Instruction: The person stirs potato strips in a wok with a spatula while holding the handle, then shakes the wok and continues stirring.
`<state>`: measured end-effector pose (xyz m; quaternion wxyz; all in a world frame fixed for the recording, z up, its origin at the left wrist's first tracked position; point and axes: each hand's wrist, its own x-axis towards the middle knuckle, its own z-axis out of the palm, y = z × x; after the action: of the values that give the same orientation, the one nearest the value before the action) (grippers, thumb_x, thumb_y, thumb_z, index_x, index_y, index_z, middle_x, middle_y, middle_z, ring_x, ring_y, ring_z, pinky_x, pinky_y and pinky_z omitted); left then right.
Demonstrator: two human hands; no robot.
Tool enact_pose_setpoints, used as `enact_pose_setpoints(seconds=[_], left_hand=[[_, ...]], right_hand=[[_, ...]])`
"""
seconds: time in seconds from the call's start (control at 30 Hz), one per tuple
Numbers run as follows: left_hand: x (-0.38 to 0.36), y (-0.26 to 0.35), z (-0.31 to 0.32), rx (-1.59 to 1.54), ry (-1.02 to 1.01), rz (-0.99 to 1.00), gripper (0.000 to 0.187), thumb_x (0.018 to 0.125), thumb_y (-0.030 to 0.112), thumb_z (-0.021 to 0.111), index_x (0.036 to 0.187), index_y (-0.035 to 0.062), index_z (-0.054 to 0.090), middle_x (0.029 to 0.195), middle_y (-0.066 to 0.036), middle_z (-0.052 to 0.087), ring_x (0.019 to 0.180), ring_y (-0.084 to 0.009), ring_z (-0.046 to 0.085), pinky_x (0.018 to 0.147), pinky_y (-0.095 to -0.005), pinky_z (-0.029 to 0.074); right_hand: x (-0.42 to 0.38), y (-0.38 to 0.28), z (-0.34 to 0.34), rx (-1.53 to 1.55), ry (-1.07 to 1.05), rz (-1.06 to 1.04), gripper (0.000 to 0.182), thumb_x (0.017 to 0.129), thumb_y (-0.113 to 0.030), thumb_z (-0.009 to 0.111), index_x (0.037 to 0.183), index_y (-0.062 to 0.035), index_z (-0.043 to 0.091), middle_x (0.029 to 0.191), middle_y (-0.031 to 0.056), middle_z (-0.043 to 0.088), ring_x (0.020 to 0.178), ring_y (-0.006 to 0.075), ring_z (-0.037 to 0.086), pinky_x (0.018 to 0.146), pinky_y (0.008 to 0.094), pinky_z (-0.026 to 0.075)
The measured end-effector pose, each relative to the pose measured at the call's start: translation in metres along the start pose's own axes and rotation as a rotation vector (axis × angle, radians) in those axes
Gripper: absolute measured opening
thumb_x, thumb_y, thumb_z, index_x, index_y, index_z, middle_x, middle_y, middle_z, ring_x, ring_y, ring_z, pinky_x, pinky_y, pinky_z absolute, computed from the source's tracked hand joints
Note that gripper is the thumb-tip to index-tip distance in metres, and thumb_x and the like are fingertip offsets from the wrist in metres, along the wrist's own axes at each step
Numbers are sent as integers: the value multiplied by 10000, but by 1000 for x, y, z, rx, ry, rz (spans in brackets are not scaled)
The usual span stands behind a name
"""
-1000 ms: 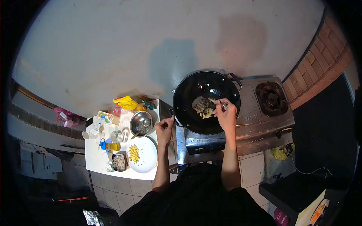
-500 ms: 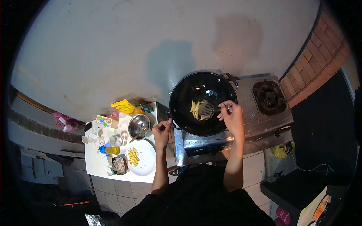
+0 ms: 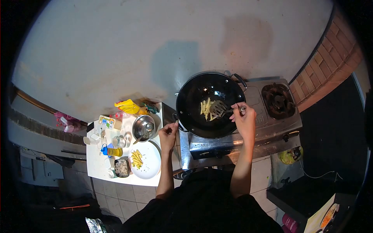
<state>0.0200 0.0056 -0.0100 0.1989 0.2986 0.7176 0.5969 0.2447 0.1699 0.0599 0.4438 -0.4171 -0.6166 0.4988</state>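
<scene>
A black wok [image 3: 194,124] sits on the left side of the stove. Pale yellow fries [image 3: 205,109] lie in a small heap at its middle. My right hand [image 3: 244,118] is closed round the handle of a slotted spatula [image 3: 218,108], whose head touches the right side of the heap. At the wok's left loop handle, my left hand [image 3: 168,136] has its thumb and fingers pinched on the handle. Left of that hand, a white plate [image 3: 151,167] carries more fries and small crumbs.
On the white side table stand a steel bowl [image 3: 140,134], an oil bottle [image 3: 114,152], a glass jar [image 3: 118,141], a plastic tub [image 3: 110,122] and a yellow bag [image 3: 129,106]. A bare burner [image 3: 278,101] is on the stove's right. The wall rises behind.
The spatula head has shifted a little up and right, and more of the fries show, spread differently. My right hand moved slightly right. My left hand stays at the wok handle.
</scene>
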Motion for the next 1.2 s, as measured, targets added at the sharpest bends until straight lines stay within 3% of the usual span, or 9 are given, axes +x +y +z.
enact_pose_setpoints(seconds=[0.13, 0.2, 0.33, 0.5, 0.57, 0.7, 0.77, 1.0, 1.2], left_hand=[[2, -3, 0, -10, -5, 12, 236, 847, 179, 680, 859, -56, 666, 693, 9, 583, 636, -50, 476, 592, -199, 396], [1, 1, 0, 6, -10, 16, 233, 848, 176, 679, 859, -56, 666, 695, 6, 588, 635, -51, 477, 591, -200, 397], [-1, 2, 0, 25, 1, 29, 220, 848, 166, 676, 857, -54, 667, 702, -2, 600, 634, -52, 485, 590, -203, 401], [-4, 9, 1, 32, 2, 30, 214, 850, 162, 672, 856, -51, 667, 694, 3, 590, 640, -54, 494, 596, -204, 406], [-4, 12, 1, 59, 6, 25, 213, 851, 163, 671, 856, -50, 666, 691, 6, 586, 642, -54, 495, 597, -205, 406], [-3, 7, 0, -6, -22, -26, 222, 850, 172, 677, 848, -50, 670, 719, 7, 583, 678, -64, 492, 642, -214, 399], [-3, 5, -1, -14, -27, -24, 223, 851, 173, 675, 848, -50, 670, 722, 7, 584, 679, -65, 493, 638, -215, 399], [-5, 12, 0, 43, -24, -17, 233, 853, 178, 671, 848, -55, 670, 726, -7, 595, 683, -72, 502, 659, -218, 407], [-6, 12, -1, 75, -23, -15, 244, 860, 185, 663, 854, -58, 666, 728, -6, 601, 691, -70, 501, 664, -217, 409]], right_hand=[[-3, -7, -3, -313, 32, -187, 96, 871, -38, 566, 844, 55, 568, 710, 141, 606, 526, 141, 574, 505, 275, 433], [-5, -13, 1, -328, 25, -372, 67, 846, -11, 570, 852, 49, 540, 756, 172, 582, 579, 218, 572, 538, 307, 420], [-2, 1, 13, -365, 15, -424, 67, 835, 1, 568, 855, 51, 528, 776, 189, 579, 612, 283, 563, 570, 322, 430], [-4, 5, 28, -202, -117, -301, 58, 841, 6, 562, 881, 45, 551, 780, 167, 617, 657, 241, 617, 611, 301, 456], [-5, -3, 31, -74, -74, -332, 63, 826, 16, 566, 876, 45, 543, 811, 190, 605, 659, 338, 595, 566, 341, 438], [-5, -6, 28, -86, -50, -442, 61, 834, 11, 567, 881, 45, 547, 814, 178, 610, 637, 297, 595, 558, 331, 436], [-6, -6, 23, -179, -144, -305, 54, 854, 3, 552, 894, 37, 567, 835, 145, 639, 727, 187, 626, 629, 266, 468], [-8, -2, 18, -179, -185, -200, 49, 850, 19, 543, 892, 40, 556, 817, 146, 635, 710, 190, 623, 620, 267, 468], [-9, -13, 10, -119, -189, -372, 45, 852, 53, 506, 891, 47, 528, 910, 136, 609, 790, 189, 594, 694, 253, 438]])
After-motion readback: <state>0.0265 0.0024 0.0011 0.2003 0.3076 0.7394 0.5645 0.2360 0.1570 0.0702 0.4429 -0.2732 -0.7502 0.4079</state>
